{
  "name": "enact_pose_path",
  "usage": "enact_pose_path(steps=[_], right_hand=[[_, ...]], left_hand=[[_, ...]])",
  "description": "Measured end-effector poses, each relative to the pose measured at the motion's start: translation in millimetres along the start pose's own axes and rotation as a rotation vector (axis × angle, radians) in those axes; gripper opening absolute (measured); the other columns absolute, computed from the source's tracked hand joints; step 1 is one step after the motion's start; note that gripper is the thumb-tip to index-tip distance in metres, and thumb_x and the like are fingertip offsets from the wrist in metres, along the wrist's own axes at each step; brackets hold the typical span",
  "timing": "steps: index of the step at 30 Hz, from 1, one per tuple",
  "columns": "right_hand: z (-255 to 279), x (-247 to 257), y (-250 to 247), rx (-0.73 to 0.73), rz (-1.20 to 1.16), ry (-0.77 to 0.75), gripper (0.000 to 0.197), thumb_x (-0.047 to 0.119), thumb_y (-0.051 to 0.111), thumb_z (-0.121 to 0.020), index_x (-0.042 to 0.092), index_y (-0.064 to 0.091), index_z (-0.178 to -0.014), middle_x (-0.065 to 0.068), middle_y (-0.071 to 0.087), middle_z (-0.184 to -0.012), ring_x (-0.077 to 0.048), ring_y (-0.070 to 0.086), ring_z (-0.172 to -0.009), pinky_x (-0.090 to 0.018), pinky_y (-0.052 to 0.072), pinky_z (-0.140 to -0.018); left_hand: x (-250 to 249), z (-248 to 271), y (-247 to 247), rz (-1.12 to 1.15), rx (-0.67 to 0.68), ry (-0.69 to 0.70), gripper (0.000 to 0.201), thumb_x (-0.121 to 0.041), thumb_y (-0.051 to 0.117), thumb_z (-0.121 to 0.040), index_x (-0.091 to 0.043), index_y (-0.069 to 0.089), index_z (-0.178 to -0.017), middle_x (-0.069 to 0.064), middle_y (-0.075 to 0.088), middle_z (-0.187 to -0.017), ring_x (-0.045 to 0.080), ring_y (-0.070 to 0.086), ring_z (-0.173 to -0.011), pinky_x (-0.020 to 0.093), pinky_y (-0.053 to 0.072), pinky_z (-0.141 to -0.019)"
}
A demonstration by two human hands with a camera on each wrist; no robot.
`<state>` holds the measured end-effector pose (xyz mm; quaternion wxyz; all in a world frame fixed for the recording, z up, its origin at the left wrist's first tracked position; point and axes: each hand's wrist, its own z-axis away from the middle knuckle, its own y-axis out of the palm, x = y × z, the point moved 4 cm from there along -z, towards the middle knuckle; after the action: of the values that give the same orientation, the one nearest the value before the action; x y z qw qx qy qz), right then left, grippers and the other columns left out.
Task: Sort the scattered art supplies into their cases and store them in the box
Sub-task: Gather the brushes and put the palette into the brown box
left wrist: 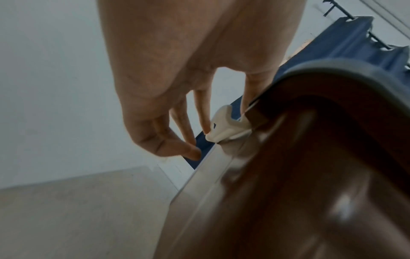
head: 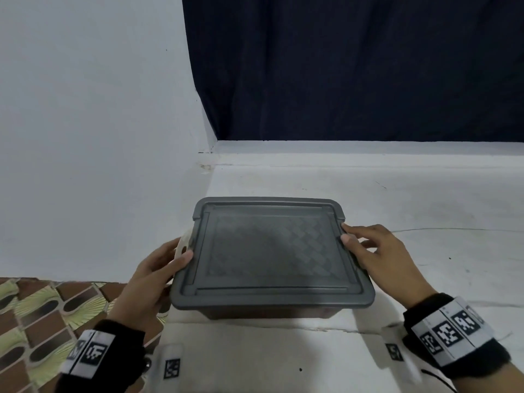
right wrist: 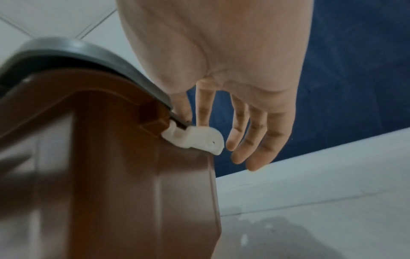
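Observation:
A brown storage box (right wrist: 111, 175) with a grey lid (head: 269, 251) on top sits on the white floor, in the middle of the head view. No art supplies or cases show. My left hand (head: 158, 268) is at the box's left side, thumb on the lid edge, and a straight fingertip touches the white latch (left wrist: 224, 126), which sticks outward. My right hand (head: 377, 256) is at the right side, thumb on the lid rim. Its fingers (right wrist: 239, 136) hang straight, and the index rests on the other white latch (right wrist: 199, 140), also flipped outward.
A white wall (head: 85, 109) stands close on the left and a dark blue curtain (head: 354, 66) hangs behind the box. A patterned brown and green mat (head: 37, 321) lies at the lower left. White floor (head: 425, 194) spreads to the right and in front.

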<state>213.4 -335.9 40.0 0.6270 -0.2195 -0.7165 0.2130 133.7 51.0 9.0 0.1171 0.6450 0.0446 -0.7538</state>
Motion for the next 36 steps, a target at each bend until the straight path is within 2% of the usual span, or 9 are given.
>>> enact_pose_path(steps=[5, 8, 12, 18, 21, 24, 27, 32, 36], right_hand=[[13.8, -7.1, 11.0, -0.031, -0.353, 0.124, 0.034, 0.040, 0.064, -0.092, 0.035, 0.066, -0.125, 0.014, 0.069, -0.119, -0.005, 0.065, -0.106, -0.031, 0.051, -0.095], [16.7, -12.7, 17.3, 0.021, -0.503, 0.340, 0.047, 0.050, 0.067, -0.087, 0.028, 0.058, -0.128, -0.004, 0.071, -0.111, -0.021, 0.070, -0.100, -0.043, 0.053, -0.095], [19.0, -4.1, 14.5, 0.210, -0.592, 0.387, 0.036, 0.044, 0.062, -0.093, 0.015, 0.072, -0.111, -0.006, 0.075, -0.107, -0.028, 0.071, -0.102, -0.049, 0.051, -0.097], [11.4, 7.3, 10.2, -0.042, -0.205, 0.149, 0.022, 0.030, 0.059, -0.098, 0.021, 0.076, -0.108, 0.008, 0.075, -0.097, -0.019, 0.067, -0.091, -0.031, 0.049, -0.083], [10.1, 19.4, 12.2, -0.039, 0.262, 0.053, 0.039, 0.031, 0.047, -0.102, 0.017, 0.058, -0.136, -0.005, 0.070, -0.101, -0.023, 0.059, -0.089, -0.029, 0.037, -0.072], [12.7, 37.3, 11.8, 0.037, 0.669, -0.028, 0.046, 0.042, 0.033, -0.103, 0.017, 0.050, -0.137, -0.007, 0.063, -0.106, -0.029, 0.061, -0.096, -0.034, 0.040, -0.068], [14.8, 50.0, 17.4, 0.089, 0.895, -0.078, 0.072, 0.062, 0.015, -0.097, 0.013, 0.042, -0.142, -0.005, 0.062, -0.107, -0.027, 0.062, -0.096, -0.036, 0.047, -0.070], [17.4, 50.9, 22.7, 0.136, 0.877, -0.042, 0.083, 0.066, 0.013, -0.094, 0.006, 0.032, -0.149, -0.010, 0.059, -0.119, -0.027, 0.058, -0.108, -0.039, 0.052, -0.080], [27.4, 36.8, 30.1, 0.232, 0.521, 0.011, 0.085, 0.066, 0.027, -0.095, 0.012, 0.008, -0.157, -0.006, 0.026, -0.158, -0.024, 0.033, -0.141, -0.039, 0.039, -0.111]], left_hand=[[-4.4, 5.3, 9.3, -0.014, 0.030, 0.093, 0.041, -0.031, 0.069, -0.090, -0.030, 0.064, -0.130, 0.006, 0.071, -0.122, 0.043, 0.062, -0.115, 0.055, 0.041, -0.097], [-13.3, 11.6, 20.5, -0.091, 0.043, 0.186, 0.040, -0.011, 0.051, -0.100, -0.024, 0.058, -0.137, -0.002, 0.070, -0.124, 0.019, 0.067, -0.114, 0.034, 0.058, -0.090], [-13.4, 6.0, 17.3, -0.199, -0.031, 0.227, 0.045, -0.007, 0.054, -0.099, -0.020, 0.053, -0.142, -0.023, 0.069, -0.117, -0.005, 0.063, -0.111, 0.010, 0.052, -0.081], [-18.5, 3.3, 9.1, -0.630, 0.031, 0.284, 0.051, -0.031, 0.050, -0.099, -0.038, 0.040, -0.148, -0.045, 0.046, -0.132, -0.008, 0.043, -0.133, 0.027, 0.043, -0.106], [-25.2, 6.4, 14.4, -0.782, 0.074, 0.294, 0.058, -0.045, 0.044, -0.095, -0.044, 0.030, -0.151, -0.033, 0.038, -0.147, -0.004, 0.037, -0.139, 0.032, 0.036, -0.115], [-31.1, 11.4, 26.3, -0.909, 0.111, 0.256, 0.070, -0.055, 0.043, -0.093, -0.039, 0.017, -0.156, -0.025, 0.020, -0.157, -0.004, 0.021, -0.145, 0.028, 0.020, -0.121], [-36.5, 14.7, 33.8, -1.062, 0.138, 0.181, 0.078, -0.066, 0.032, -0.090, -0.036, 0.007, -0.158, -0.019, 0.012, -0.161, 0.005, 0.018, -0.148, 0.039, 0.019, -0.123], [-41.6, 18.8, 45.3, -1.298, 0.015, 0.188, 0.081, -0.070, 0.024, -0.090, -0.032, 0.004, -0.158, -0.014, 0.010, -0.165, 0.010, 0.009, -0.152, 0.047, 0.014, -0.119], [-31.8, 17.0, 53.4, -1.147, -0.001, 0.184, 0.085, -0.073, 0.027, -0.090, -0.031, -0.002, -0.158, -0.020, -0.009, -0.162, 0.005, -0.011, -0.151, 0.047, 0.008, -0.121]])
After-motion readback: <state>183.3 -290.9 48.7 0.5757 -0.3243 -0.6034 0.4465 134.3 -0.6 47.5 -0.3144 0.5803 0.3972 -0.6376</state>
